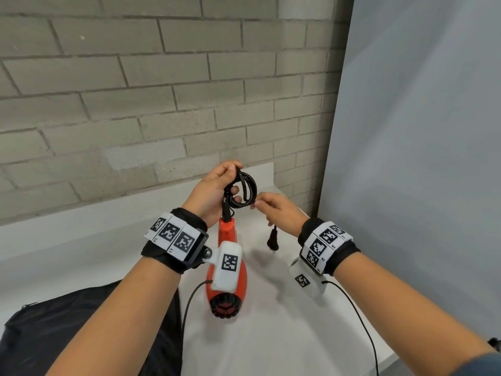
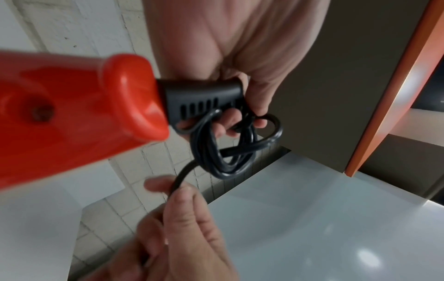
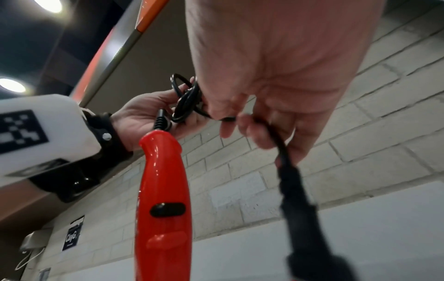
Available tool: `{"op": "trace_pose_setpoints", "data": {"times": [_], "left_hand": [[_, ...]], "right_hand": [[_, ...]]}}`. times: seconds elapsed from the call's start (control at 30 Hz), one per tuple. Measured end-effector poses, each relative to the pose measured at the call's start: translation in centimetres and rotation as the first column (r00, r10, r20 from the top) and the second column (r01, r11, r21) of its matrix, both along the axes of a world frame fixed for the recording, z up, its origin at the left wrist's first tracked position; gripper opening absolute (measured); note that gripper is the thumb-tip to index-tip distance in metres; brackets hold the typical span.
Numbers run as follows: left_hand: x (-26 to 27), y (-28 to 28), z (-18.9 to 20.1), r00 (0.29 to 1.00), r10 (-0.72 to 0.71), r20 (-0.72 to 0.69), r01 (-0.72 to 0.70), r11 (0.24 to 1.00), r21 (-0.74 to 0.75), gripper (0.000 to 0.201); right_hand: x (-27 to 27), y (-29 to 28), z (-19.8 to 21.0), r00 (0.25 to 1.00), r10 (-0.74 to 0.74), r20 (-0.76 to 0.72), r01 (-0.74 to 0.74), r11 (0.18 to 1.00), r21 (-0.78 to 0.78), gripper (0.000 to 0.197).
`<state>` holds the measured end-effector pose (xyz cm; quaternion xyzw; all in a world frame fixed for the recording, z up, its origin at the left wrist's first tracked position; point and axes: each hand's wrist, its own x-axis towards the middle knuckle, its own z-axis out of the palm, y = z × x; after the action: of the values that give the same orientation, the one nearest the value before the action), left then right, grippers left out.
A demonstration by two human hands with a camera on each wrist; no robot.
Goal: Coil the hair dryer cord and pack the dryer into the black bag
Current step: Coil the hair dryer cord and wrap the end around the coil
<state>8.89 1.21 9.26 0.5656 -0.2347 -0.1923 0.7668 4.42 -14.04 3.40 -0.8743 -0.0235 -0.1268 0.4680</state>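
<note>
Brick wall (image 1: pixel 162 104), white tabletop (image 1: pixel 271 343). Left grip (image 1: pixel 211 191) clasps cord coil (image 1: pixel 245 185), frame centre; right grip (image 1: pixel 279 211) pinches cord tail (image 2: pixel 182 172). Advise taut winding, plug (image 1: pixel 272 241) tucked last.
</note>
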Motion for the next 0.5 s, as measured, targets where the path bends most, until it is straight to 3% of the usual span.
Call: {"op": "trace_pose_setpoints", "data": {"times": [0.23, 0.33, 0.5], "left_hand": [[0.0, 0.2, -0.5, 0.999, 0.026, 0.038, -0.029, 0.995, 0.094, 0.016], [0.0, 0.4, -0.5, 0.996, -0.004, 0.091, -0.011, 0.986, 0.167, 0.016], [-0.4, 0.5, -0.3, 0.932, -0.061, 0.357, -0.086, 0.92, 0.383, 0.023]], "right_hand": [[0.3, -1.8, 2.7, 0.903, -0.365, 0.226, 0.361, 0.93, 0.06, 0.017], [-0.3, -1.5, 4.3, 0.849, -0.419, 0.323, 0.419, 0.905, 0.072, 0.02], [-1.6, -0.1, 6.9, 0.792, -0.405, 0.458, 0.411, 0.907, 0.091, 0.019]]}}
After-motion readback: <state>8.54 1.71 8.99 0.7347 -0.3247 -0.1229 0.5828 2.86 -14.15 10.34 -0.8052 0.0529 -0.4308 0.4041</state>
